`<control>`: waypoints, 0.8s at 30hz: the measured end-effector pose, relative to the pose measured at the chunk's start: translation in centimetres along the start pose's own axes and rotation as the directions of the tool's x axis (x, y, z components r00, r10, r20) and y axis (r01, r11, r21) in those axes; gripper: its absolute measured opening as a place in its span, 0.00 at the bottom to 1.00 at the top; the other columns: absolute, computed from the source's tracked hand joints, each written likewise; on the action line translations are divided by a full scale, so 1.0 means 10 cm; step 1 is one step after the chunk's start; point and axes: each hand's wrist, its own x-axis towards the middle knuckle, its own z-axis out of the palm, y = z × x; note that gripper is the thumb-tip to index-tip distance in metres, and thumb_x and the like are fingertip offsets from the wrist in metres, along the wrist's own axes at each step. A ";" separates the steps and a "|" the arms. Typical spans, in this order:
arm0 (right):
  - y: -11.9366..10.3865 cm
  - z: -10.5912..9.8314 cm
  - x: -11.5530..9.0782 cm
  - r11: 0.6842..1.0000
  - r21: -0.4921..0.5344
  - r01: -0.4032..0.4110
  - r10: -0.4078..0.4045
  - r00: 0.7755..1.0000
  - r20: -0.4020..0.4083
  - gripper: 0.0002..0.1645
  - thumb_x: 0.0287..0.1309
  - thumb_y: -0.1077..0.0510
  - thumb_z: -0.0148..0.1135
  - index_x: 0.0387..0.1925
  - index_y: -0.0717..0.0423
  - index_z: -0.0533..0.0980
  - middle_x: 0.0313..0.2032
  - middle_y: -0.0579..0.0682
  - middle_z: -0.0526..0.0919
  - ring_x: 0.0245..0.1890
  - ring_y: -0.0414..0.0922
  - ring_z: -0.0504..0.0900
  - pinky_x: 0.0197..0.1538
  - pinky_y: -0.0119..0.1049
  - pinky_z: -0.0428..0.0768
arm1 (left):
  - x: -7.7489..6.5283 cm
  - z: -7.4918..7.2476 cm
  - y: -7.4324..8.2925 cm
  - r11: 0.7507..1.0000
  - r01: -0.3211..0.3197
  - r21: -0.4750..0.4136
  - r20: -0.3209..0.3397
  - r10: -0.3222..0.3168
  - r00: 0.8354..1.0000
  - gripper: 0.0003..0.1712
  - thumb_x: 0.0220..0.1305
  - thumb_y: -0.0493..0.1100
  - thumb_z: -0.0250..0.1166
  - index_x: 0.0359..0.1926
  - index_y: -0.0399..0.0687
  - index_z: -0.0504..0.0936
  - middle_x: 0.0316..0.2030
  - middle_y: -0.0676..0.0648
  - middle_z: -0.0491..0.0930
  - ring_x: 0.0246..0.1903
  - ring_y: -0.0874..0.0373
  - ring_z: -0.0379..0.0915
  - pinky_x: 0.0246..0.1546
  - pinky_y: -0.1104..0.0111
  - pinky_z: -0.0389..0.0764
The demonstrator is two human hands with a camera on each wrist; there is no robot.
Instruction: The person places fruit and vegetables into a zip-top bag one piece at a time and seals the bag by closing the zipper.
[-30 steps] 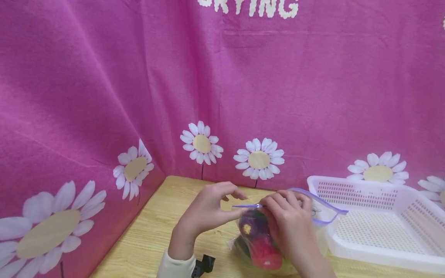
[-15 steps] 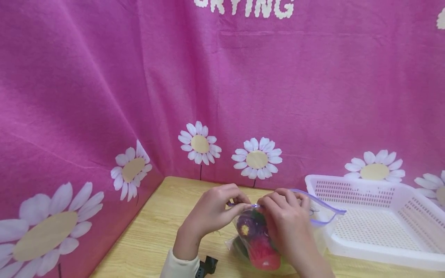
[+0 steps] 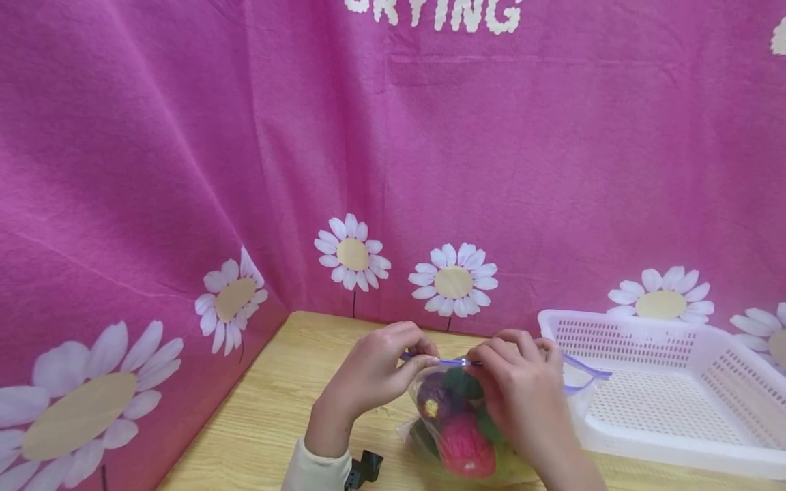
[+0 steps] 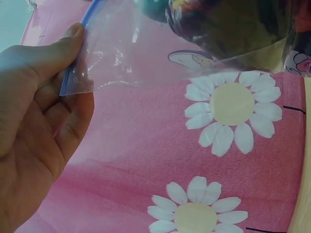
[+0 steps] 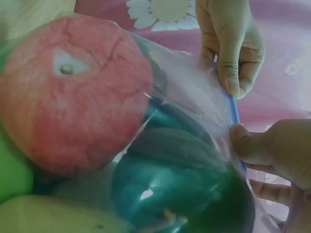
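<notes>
A clear zip bag (image 4: 126,60) with a blue-purple zip strip (image 3: 445,361) stands on the table. Through its film I see a wrinkled red fruit-like piece (image 5: 77,102), a dark purple round piece (image 3: 439,397) with a yellow spot, and a glossy dark green piece (image 5: 180,189). My left hand (image 3: 377,368) pinches the strip's left end between thumb and fingers. Beside a small white slider (image 3: 464,362), my right hand (image 3: 522,389) pinches the strip with thumb and fingertips. The strip's right end sticks out beyond that hand, where it spreads into a loop.
A white perforated plastic basket (image 3: 681,450) stands on the wooden table (image 3: 258,409) at the right, close to the bag. Behind and to the left hangs a pink cloth (image 3: 522,170) with daisies. A black wrist mount (image 3: 364,470) is on the left sleeve.
My left hand has gone from spread fingers to pinching the strip's left end. Along the strip my right hand has shifted slightly right, and more of the bag's contents show.
</notes>
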 end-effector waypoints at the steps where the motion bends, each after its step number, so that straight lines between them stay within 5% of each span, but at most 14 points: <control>1: 0.00 -0.01 0.00 1.000 0.002 -0.002 0.002 1.000 0.002 0.12 0.44 0.64 0.77 0.32 0.50 0.83 0.31 0.42 0.86 0.42 0.50 0.79 0.46 0.57 0.63 | 0.00 -0.01 0.00 1.000 -0.001 0.001 -0.002 0.001 1.000 0.06 0.61 0.41 0.74 0.35 0.50 0.84 0.32 0.58 0.81 0.33 0.68 0.74 0.34 0.75 0.78; 24: 0.17 -0.11 -0.01 0.997 -0.040 -0.068 0.073 0.989 0.132 0.09 0.47 0.59 0.78 0.30 0.46 0.83 0.33 0.41 0.87 0.46 0.50 0.79 0.49 0.59 0.66 | -0.04 -0.09 -0.07 0.999 0.047 -0.017 0.027 -0.047 0.999 0.04 0.62 0.39 0.73 0.35 0.50 0.84 0.32 0.57 0.80 0.33 0.67 0.74 0.33 0.74 0.78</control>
